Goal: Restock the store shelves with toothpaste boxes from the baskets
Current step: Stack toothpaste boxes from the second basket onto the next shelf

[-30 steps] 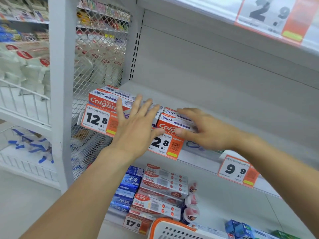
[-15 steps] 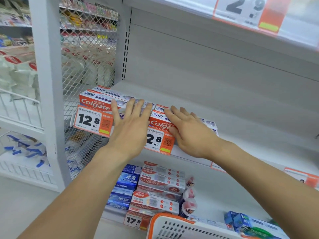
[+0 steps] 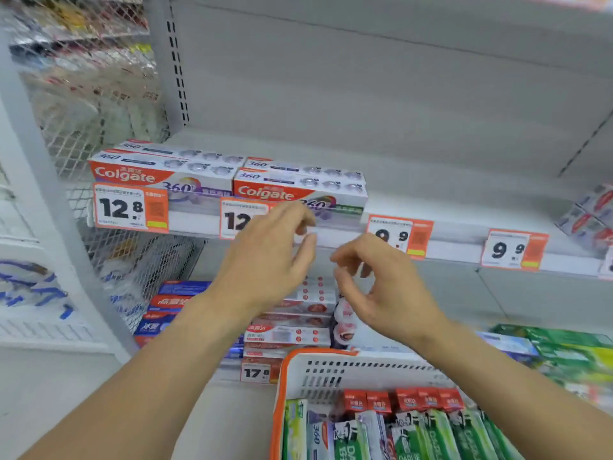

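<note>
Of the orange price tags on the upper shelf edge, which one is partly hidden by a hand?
The second 12.8 price tag from the left. The left hand covers its right part; the other tags are fully visible.

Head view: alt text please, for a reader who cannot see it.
Both hands, the left hand and the right hand, hover empty with loosely curled fingers in front of a shelf edge holding Colgate 360 boxes. Below them a white basket with an orange rim holds more toothpaste boxes.

Glossy cardboard toothpaste boxes [image 3: 300, 185] on a matt painted-metal shelf [image 3: 464, 180], beside white wire mesh [image 3: 99, 127]; perforated plastic basket [image 3: 348, 370].
</note>
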Demonstrator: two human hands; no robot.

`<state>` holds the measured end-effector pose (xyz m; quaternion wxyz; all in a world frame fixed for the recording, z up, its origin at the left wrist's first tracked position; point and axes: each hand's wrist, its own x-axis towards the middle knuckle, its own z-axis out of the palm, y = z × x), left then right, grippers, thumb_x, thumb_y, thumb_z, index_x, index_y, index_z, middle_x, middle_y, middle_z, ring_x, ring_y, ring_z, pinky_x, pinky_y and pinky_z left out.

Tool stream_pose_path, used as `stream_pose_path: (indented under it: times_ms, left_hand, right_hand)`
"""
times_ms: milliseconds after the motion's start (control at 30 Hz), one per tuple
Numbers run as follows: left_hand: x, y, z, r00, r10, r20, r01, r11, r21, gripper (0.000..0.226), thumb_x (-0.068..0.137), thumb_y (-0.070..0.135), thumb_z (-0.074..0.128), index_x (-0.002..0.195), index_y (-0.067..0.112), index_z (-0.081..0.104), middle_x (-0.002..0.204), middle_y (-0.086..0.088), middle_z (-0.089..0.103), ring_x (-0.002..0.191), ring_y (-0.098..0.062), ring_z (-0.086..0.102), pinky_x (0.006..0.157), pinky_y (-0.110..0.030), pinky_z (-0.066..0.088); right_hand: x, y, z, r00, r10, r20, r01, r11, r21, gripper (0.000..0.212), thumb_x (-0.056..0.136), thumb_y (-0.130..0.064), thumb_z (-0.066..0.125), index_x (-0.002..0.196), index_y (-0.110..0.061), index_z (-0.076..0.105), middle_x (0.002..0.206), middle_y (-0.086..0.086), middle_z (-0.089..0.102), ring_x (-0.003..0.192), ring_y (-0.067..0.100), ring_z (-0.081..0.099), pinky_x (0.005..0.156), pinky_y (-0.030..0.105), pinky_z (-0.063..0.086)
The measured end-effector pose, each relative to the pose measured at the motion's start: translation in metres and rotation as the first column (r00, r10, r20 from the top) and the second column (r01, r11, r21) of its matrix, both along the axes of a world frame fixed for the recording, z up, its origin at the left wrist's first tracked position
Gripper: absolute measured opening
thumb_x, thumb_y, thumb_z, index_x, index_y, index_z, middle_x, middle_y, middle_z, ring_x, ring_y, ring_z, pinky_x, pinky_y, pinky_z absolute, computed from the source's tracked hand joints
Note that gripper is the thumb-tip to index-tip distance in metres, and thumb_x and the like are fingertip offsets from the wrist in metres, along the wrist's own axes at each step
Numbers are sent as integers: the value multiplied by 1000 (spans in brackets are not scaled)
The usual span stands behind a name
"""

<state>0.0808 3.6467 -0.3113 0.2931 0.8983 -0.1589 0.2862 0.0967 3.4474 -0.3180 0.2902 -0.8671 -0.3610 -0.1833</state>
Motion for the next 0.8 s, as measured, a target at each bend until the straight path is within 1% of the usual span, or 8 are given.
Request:
stream_pose_path:
  times_ms: [100, 167, 267, 367, 467, 600, 667, 800]
  left_hand:
    - [-15, -36, -30, 921, -147, -362, 222, 959, 176, 11, 98, 33, 54, 103, 24, 58, 98, 7, 63, 92, -17, 59, 80, -34, 46]
    - [-24, -62, -54, 857, -152, -492, 332, 893, 303, 17, 98, 37, 52, 106, 23, 59, 106, 4, 65, 100, -18, 58, 84, -34, 46]
    - [-34, -95, -96, 760, -135, -636, 436, 832, 344, 22, 97, 37, 52, 114, 23, 59, 114, 3, 63, 105, -19, 59, 86, -35, 49]
    - [-42, -117, -138, 635, -96, -767, 507, 801, 320, 28, 97, 41, 54, 118, 23, 57, 118, 2, 61, 108, -19, 56, 91, -38, 48]
    - [-46, -127, -175, 590, -40, -806, 557, 744, 370, 36, 96, 40, 55, 126, 19, 53, 127, -2, 57, 118, -20, 51, 99, -35, 42]
    - [-48, -134, -206, 517, 71, -853, 606, 673, 424, 75, 93, 53, 58, 152, 18, 29, 156, -4, 35, 143, -23, 30, 118, -42, 28]
    - [-48, -139, -213, 464, 108, -879, 651, 631, 421, 84, 92, 55, 58, 156, 17, 21, 162, -6, 25, 149, -24, 21, 121, -43, 22]
    - [-49, -151, -225, 431, 87, -898, 654, 656, 377, 81, 88, 57, 63, 150, 17, 31, 154, -9, 36, 142, -25, 31, 117, -38, 27]
  right_hand:
    - [-20, -52, -46, 938, -113, -326, 88, 992, -93, 11, 87, -14, 65, 91, -24, 67, 78, -11, 66, 73, 4, 62, 67, 17, 47]
    - [-32, -85, -77, 849, -186, -495, 95, 974, -204, 12, 87, -18, 65, 88, -30, 66, 78, -10, 69, 74, 5, 64, 69, 22, 51]
    - [-50, -131, -119, 711, -263, -652, 72, 950, -304, 4, 88, -25, 68, 92, -26, 68, 80, -10, 69, 74, 7, 65, 69, 25, 52]
    - [-64, -162, -151, 608, -316, -729, 43, 929, -367, 13, 86, -26, 73, 96, -20, 67, 80, -8, 66, 78, 13, 65, 70, 22, 44]
    - [-66, -172, -165, 568, -335, -751, -27, 905, -424, 30, 84, -32, 77, 108, -15, 68, 96, -1, 68, 86, 14, 63, 75, 24, 46]
    - [-54, -171, -169, 537, -326, -778, -51, 908, -415, 44, 81, -35, 80, 116, -16, 64, 113, 4, 67, 101, 20, 63, 90, 35, 52]
    - [-48, -173, -174, 536, -363, -762, -87, 874, -478, 52, 80, -33, 81, 123, -14, 61, 125, 5, 64, 112, 23, 60, 96, 33, 49]
    - [-48, -180, -188, 479, -435, -763, -156, 813, -561, 65, 84, -30, 78, 139, -13, 48, 143, 6, 51, 127, 27, 52, 103, 34, 42]
